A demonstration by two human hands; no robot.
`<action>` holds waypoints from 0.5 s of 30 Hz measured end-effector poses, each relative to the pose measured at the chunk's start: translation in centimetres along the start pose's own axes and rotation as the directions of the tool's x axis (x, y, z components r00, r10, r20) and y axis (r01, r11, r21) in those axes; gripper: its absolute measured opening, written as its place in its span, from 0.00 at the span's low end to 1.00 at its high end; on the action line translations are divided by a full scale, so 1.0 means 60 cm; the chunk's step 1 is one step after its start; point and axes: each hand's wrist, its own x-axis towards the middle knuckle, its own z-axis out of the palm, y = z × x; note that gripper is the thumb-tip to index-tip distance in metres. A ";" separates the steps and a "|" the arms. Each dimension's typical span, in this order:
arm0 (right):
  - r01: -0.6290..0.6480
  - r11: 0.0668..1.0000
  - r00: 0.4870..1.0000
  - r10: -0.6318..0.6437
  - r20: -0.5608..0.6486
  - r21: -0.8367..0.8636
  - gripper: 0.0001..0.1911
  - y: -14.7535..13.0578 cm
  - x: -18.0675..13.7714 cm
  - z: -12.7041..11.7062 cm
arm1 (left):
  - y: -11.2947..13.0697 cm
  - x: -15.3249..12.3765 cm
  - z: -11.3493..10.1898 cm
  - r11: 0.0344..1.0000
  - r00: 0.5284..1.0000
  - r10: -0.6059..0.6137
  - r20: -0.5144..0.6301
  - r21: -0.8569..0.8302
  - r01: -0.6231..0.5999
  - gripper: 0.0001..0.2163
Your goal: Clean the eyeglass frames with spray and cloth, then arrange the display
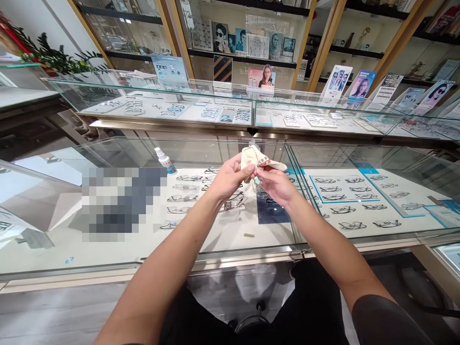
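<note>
My left hand (230, 177) and my right hand (276, 184) meet above the glass counter. Between them is a cream cloth (250, 157) with red and dark print, and the fingers of both hands pinch it. One end of the cloth sticks out to the right over my right hand. A thin curved rim, like that of eyeglasses, shows just below the fingers; I cannot tell whether it is held or lies beyond. Inside the case under my hands lie rows of eyeglasses (181, 198) and a dark blue sheet (269, 215).
A white spray bottle (165, 160) stands on the counter to the left, near a blurred-out patch (124, 203). A small gold-coloured piece (249, 235) lies near the front. Another glass display case (201, 105) with advertising cards runs behind. The counter's front edge (247, 254) crosses before my legs.
</note>
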 end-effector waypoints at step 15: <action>0.065 0.998 0.997 -0.065 0.038 -0.008 0.16 0.010 -0.001 0.005 | 0.008 0.003 0.002 0.998 1.000 -0.017 -0.013 -0.062 0.016 0.24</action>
